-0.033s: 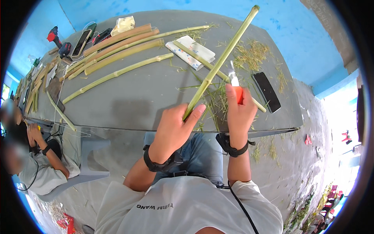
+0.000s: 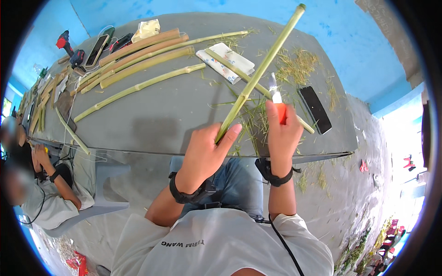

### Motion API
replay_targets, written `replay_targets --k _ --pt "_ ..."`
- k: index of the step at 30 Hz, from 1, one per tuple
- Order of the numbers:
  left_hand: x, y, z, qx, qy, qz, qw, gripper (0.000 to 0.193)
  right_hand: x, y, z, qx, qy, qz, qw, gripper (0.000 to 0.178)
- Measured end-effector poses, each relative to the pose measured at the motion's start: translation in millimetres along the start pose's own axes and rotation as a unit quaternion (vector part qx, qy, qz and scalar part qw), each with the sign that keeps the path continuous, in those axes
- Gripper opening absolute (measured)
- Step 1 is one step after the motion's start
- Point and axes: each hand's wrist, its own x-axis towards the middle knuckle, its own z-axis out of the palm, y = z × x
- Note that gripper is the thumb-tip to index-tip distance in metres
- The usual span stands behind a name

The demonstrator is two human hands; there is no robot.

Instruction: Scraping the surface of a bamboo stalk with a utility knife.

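My left hand [image 2: 202,149] is closed round the lower end of a green bamboo stalk [image 2: 267,62]. The stalk slants up and to the right, with its tip above the table's far side. In my right hand [image 2: 284,135] is a knife [image 2: 280,111] with an orange handle, its bright blade pointing away from me. The blade is just right of the stalk; whether they touch I cannot tell. A thinner bamboo piece [image 2: 237,70] lies across the table behind the stalk, over a folded white printed sheet [image 2: 216,63]. Green shavings [image 2: 254,122] are strewn between my hands.
A black phone [image 2: 316,110] lies right of my right hand. Several bamboo lengths [image 2: 147,66] rest at the table's left, beside a red-and-black power drill [image 2: 64,43] and another phone [image 2: 96,50]. Dry shavings [image 2: 299,64] are heaped far right. A seated co-worker [image 2: 55,193] is at left.
The knife has shifted very slightly, its blade tip a touch lower and to the left. The bamboo stalk has barely moved in my left hand.
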Motion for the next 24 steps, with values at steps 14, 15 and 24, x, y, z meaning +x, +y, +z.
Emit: replay_targets --k 14,15,24 --pt "-1.4 -12.9 -3.4 -0.097 -0.027 -0.027 0.995 0.049 -10.6 -5.8 0.1 -0.048 -0.152 -0.149 0.976 0.044" --pt "-2.2 -10.2 -2.4 -0.097 -0.026 -0.027 0.995 0.049 -10.3 -5.8 0.5 -0.054 -0.143 -0.156 0.976 0.047" --pt "-1.9 -1.8 -2.1 0.01 0.014 0.059 0.998 0.041 -12.7 -9.5 6.0 -0.044 -0.04 -0.09 0.994 0.046"
